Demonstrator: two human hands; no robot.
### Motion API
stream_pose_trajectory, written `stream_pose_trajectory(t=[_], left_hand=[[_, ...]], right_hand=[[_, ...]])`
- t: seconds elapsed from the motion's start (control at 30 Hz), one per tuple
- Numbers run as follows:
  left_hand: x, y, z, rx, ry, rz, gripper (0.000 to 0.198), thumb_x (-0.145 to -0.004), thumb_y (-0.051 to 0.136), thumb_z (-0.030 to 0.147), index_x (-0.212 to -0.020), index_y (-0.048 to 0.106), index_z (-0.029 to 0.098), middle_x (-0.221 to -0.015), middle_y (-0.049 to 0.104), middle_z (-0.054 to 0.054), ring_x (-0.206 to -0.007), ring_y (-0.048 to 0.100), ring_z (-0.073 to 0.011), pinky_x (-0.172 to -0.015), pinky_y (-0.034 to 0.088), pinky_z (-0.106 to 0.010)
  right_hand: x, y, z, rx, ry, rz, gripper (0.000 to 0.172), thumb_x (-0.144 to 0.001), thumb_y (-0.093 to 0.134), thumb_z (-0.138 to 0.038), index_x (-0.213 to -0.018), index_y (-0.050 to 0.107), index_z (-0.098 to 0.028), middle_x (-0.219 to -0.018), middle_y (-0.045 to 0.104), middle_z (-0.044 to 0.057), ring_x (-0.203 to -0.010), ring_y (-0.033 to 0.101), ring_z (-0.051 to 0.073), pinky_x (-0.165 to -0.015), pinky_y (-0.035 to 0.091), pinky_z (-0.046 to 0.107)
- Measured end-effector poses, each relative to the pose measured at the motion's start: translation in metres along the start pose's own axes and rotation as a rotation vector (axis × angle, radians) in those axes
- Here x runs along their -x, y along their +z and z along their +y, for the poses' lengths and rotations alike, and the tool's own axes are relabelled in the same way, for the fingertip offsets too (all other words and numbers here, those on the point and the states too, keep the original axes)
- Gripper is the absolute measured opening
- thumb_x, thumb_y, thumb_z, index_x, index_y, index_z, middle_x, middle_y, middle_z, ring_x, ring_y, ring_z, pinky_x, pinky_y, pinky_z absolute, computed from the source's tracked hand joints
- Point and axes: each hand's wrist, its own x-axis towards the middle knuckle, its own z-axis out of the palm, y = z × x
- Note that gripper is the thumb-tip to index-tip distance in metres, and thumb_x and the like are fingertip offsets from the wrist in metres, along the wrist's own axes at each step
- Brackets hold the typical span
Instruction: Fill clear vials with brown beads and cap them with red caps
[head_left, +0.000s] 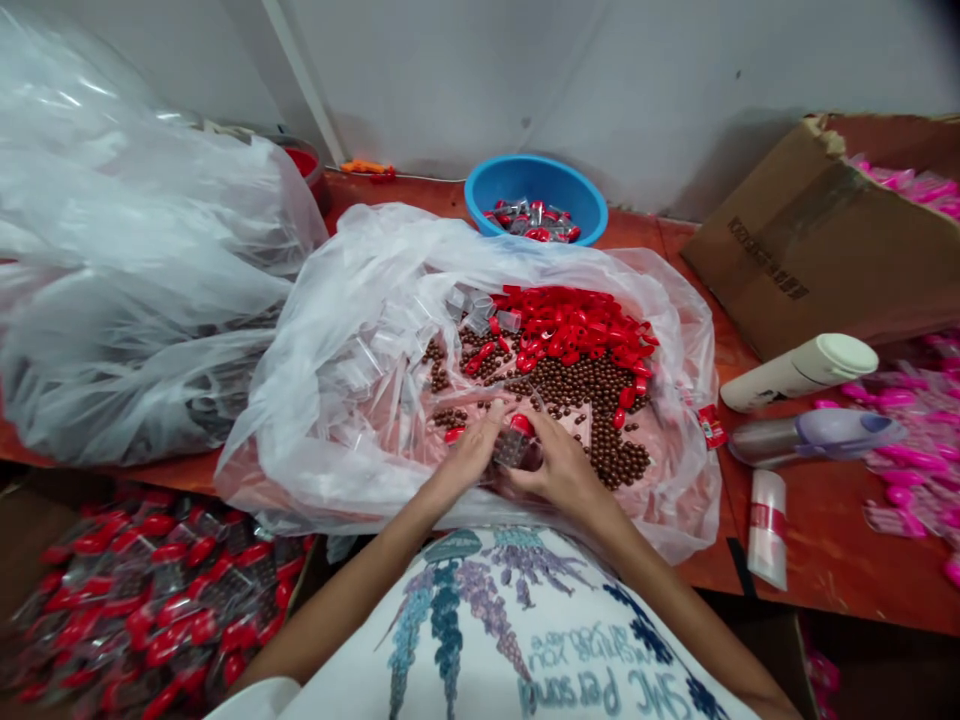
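Between my two hands is a small clear plastic container (pixel 512 449) with a red cap (pixel 521 425); brown balls seem to show through its wall. My left hand (pixel 472 447) closes on its left side, fingertips near the top. From the right, my right hand (pixel 561 468) grips it with thumb and fingers. Just beyond my hands, many loose brown balls (pixel 592 388) lie on the spread plastic bag (pixel 300 400). A heap of red caps (pixel 581 325) rests behind the balls. Empty clear containers (pixel 364 365) lie to the left.
A blue basin (pixel 480 215) with capped containers stands at the back. A bulky white bag (pixel 135 250) fills the left. At right are a cardboard box (pixel 780 230), a white bottle (pixel 795 372), a purple-topped bottle (pixel 817 437) and pink pieces (pixel 915 440). Filled red-capped containers (pixel 165 590) lie lower left.
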Motion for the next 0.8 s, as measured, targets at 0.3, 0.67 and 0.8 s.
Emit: stream_pose_trajectory(t=[0.3,0.67,0.8], left_hand=[[0.025,-0.055,-0.019,-0.603,0.014,0.111,0.081,-0.055,0.077,0.051,-0.127,0.055,0.018,-0.112,0.054,-0.014,-0.109,0.049,-0.0357,-0.094,0.037,-0.045],[0.02,-0.02,-0.036,0.117,-0.093,-0.097,0.097,-0.057,0.08,0.032,-0.14,0.032,0.014,-0.122,0.056,-0.013,-0.103,0.058,-0.0251,-0.093,0.042,-0.037],[0.021,-0.013,-0.031,0.129,-0.084,-0.046,0.098,-0.053,0.083,0.03,-0.138,0.035,0.015,-0.122,0.057,-0.014,-0.105,0.057,-0.0253,-0.093,0.042,-0.036]], right_hand=[[0.002,0.008,-0.002,-0.057,0.124,-0.219,0.069,-0.067,0.073,-0.028,-0.129,0.045,-0.023,-0.119,0.056,0.009,-0.107,0.054,0.025,-0.09,0.043,0.038],[0.006,0.029,0.016,-0.632,0.244,-0.261,0.088,-0.066,0.07,-0.015,-0.143,0.029,-0.027,-0.128,0.055,0.007,-0.104,0.061,0.021,-0.085,0.051,0.036],[0.008,0.032,0.012,-0.773,0.292,-0.291,0.092,-0.067,0.07,-0.016,-0.145,0.023,-0.029,-0.135,0.049,0.009,-0.106,0.06,0.022,-0.083,0.053,0.036]])
